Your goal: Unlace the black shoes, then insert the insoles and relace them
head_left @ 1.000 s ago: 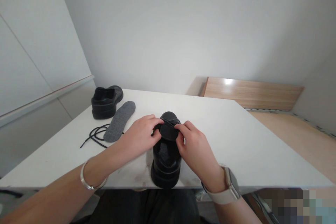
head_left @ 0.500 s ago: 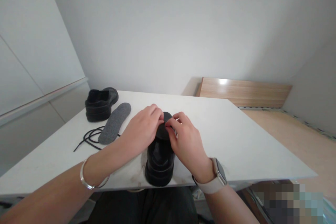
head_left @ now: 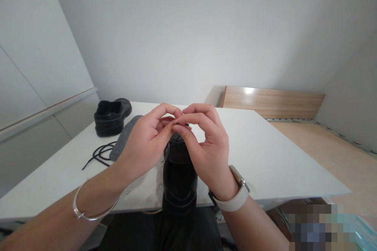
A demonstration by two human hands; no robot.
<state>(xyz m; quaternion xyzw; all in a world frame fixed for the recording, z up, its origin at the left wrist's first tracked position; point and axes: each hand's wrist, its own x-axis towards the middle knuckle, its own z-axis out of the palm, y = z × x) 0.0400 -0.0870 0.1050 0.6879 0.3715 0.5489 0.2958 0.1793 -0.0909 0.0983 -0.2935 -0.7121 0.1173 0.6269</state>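
Note:
A black shoe (head_left: pixel 179 180) stands on the white table's near edge, heel toward me. Over its front part, my left hand (head_left: pixel 151 135) and my right hand (head_left: pixel 207 137) meet, fingertips pinched together. Between them shows a short bit of black shoelace (head_left: pixel 178 124), with thin dark strands running down to the shoe. Most of the lace is hidden behind the fingers. Left of my hands lies a grey insole (head_left: pixel 119 147), partly covered by my left hand. Beside it is a loose coiled black shoelace (head_left: pixel 100 153).
A second black shoe (head_left: pixel 109 119) stands at the table's far left corner. The white table (head_left: pixel 265 164) reaches to the grey wall behind. To the right, beyond the table edge, are a wooden headboard (head_left: pixel 273 102) and a beige surface (head_left: pixel 324 141).
Both hands have risen from the shoe's tongue, and their fingertips now meet higher up with the lace between them. My left hand now covers more of the insole.

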